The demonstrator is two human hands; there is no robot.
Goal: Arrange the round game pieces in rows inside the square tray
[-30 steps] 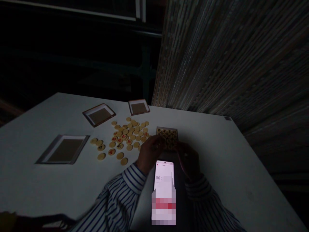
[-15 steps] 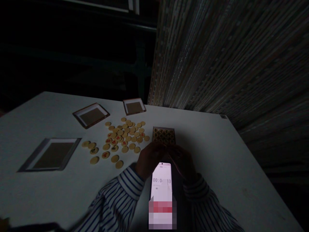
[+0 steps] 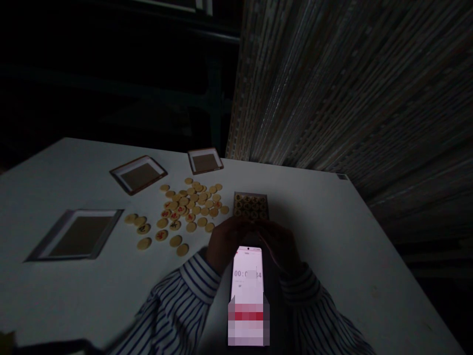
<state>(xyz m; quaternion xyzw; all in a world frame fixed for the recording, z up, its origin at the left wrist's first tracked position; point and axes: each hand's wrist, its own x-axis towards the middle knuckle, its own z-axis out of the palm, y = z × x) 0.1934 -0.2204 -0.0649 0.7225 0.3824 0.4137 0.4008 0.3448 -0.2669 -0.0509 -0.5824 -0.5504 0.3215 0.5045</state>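
The scene is very dim. My left hand (image 3: 224, 241) and my right hand (image 3: 284, 245) are curled side by side at the near edge of a small wooden box (image 3: 250, 205) filled with round game pieces. What the fingers hold is lost in the dark. To the left of the box, several pale round pieces (image 3: 186, 207) with red or black marks lie scattered on the white table (image 3: 332, 236). A lit phone (image 3: 247, 276) showing a running timer lies between my striped sleeves, just under my hands.
Three shallow trays with brown insides sit on the table: one at the left (image 3: 79, 234), one further back (image 3: 138, 174), a smaller one behind the pieces (image 3: 205, 160). A tall stack of layered sheets (image 3: 332, 74) rises behind the table's right side.
My hands have drawn back from over the box towards me and come closer together above the phone. The timer has counted on. The view has shifted a little to the right.
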